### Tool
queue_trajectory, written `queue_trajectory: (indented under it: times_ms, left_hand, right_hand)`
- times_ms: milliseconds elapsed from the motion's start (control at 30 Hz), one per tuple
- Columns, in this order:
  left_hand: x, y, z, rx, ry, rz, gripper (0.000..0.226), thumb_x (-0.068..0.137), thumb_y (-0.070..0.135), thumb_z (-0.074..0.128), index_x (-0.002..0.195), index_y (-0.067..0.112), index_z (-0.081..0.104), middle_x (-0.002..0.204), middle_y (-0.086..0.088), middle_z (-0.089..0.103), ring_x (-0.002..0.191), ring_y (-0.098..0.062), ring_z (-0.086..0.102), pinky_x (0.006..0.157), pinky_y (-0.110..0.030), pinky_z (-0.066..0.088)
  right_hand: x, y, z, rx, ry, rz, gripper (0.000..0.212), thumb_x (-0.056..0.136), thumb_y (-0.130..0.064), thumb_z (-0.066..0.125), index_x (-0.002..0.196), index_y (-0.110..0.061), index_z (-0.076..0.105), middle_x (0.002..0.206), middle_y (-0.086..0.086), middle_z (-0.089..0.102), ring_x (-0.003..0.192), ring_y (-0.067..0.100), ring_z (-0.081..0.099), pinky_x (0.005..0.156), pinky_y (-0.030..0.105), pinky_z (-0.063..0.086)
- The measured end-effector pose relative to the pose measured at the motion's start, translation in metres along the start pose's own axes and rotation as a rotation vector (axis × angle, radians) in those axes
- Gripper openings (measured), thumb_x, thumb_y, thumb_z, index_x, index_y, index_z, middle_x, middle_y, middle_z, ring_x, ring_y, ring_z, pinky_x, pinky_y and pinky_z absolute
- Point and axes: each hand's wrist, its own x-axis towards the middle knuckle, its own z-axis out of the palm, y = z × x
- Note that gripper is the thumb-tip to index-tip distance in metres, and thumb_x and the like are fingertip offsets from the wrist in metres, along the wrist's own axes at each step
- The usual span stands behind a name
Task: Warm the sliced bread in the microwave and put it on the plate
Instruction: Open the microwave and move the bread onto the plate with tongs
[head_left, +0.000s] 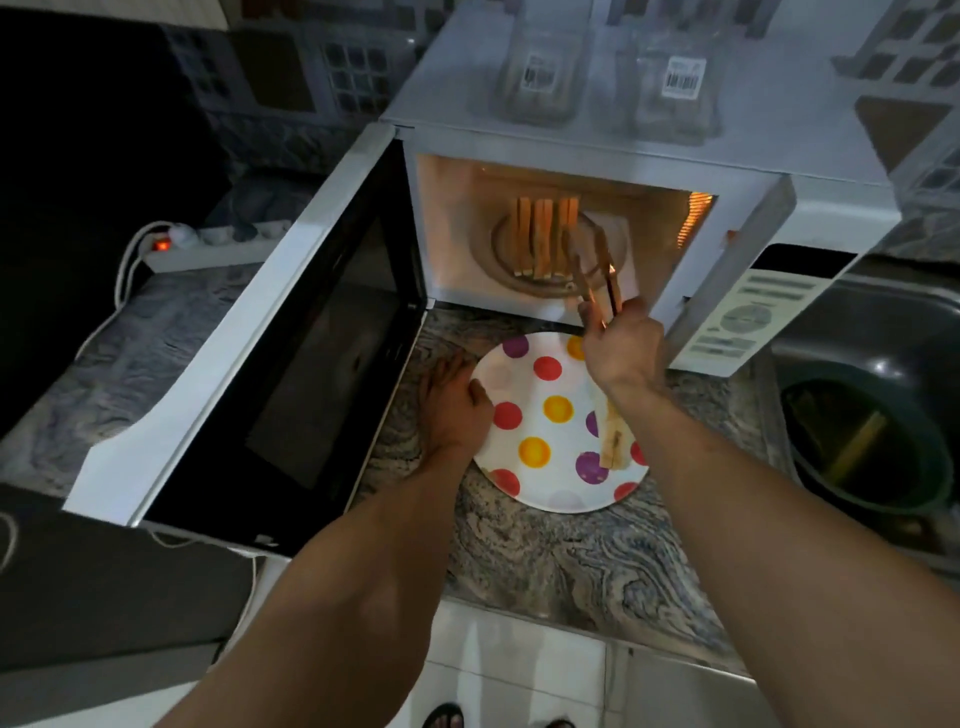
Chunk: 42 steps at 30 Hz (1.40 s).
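The white microwave (597, 135) stands with its door (291, 332) swung wide to the left and its inside lit. Several bread slices (545, 234) stand upright on the turntable. My right hand (623, 348) grips wooden tongs (597, 270) whose tips reach into the cavity beside the rightmost slice. On the counter in front lies a white plate with coloured dots (530, 415); one bread slice (615, 441) lies on its right side, partly under my right forearm. My left hand (454, 405) rests flat on the counter, touching the plate's left rim.
A dark pot (862, 441) sits in the sink at right. Clear plastic containers (602, 73) are on top of the microwave. A white power strip (208, 244) with a red light lies on the counter at left. The marbled counter's front edge (571, 618) is below the plate.
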Motion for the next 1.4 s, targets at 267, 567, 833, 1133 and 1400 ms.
queue_trajectory:
  times_ms: [267, 567, 833, 1133, 1400]
  left_hand:
    - [0.000, -0.003, 0.004, 0.000, 0.007, -0.017, 0.052, 0.084, 0.023, 0.040, 0.129, 0.010, 0.064, 0.135, -0.011, 0.060, 0.133, -0.027, 0.047, 0.116, -0.041, 0.029]
    - [0.000, -0.003, 0.003, -0.005, 0.008, 0.001, 0.058, 0.085, 0.028, 0.032, 0.131, 0.011, 0.062, 0.140, -0.008, 0.057, 0.137, -0.025, 0.044, 0.118, -0.040, 0.026]
    - [0.001, -0.006, 0.008, 0.001, 0.031, 0.014, 0.066, 0.081, 0.034, 0.025, 0.129, 0.009, 0.064, 0.136, -0.010, 0.060, 0.134, -0.027, 0.046, 0.117, -0.041, 0.029]
    - [0.001, -0.004, 0.004, -0.016, -0.037, -0.028, 0.056, 0.084, 0.025, 0.037, 0.133, 0.012, 0.060, 0.143, -0.010, 0.053, 0.139, -0.027, 0.039, 0.119, -0.037, 0.022]
    - [-0.001, -0.001, -0.002, -0.037, -0.049, -0.018, 0.040, 0.089, 0.016, 0.050, 0.126, 0.012, 0.064, 0.142, -0.011, 0.053, 0.136, -0.031, 0.041, 0.116, -0.041, 0.028]
  right_hand:
    - [0.019, -0.005, 0.015, -0.019, -0.039, 0.034, 0.051, 0.098, -0.045, 0.052, 0.122, -0.001, 0.048, 0.118, 0.024, 0.062, 0.107, 0.043, 0.061, 0.078, 0.041, 0.048]
    - [0.037, -0.020, 0.024, -0.034, -0.040, 0.061, 0.042, 0.100, -0.040, 0.053, 0.122, -0.004, 0.053, 0.119, 0.017, 0.062, 0.110, 0.036, 0.060, 0.075, 0.033, 0.042]
    - [0.029, -0.006, 0.012, -0.055, -0.004, 0.035, 0.045, 0.100, -0.041, 0.049, 0.113, 0.001, 0.059, 0.113, 0.023, 0.065, 0.106, 0.041, 0.061, 0.073, 0.033, 0.042]
    - [-0.034, 0.008, -0.016, -0.056, 0.090, -0.080, 0.048, 0.099, -0.047, 0.047, 0.103, -0.002, 0.061, 0.092, 0.023, 0.068, 0.088, 0.041, 0.064, 0.067, 0.038, 0.049]
    - [-0.114, 0.040, -0.034, -0.107, 0.106, -0.163, 0.045, 0.098, -0.046, 0.052, 0.111, -0.004, 0.060, 0.086, 0.024, 0.068, 0.081, 0.042, 0.065, 0.064, 0.039, 0.050]
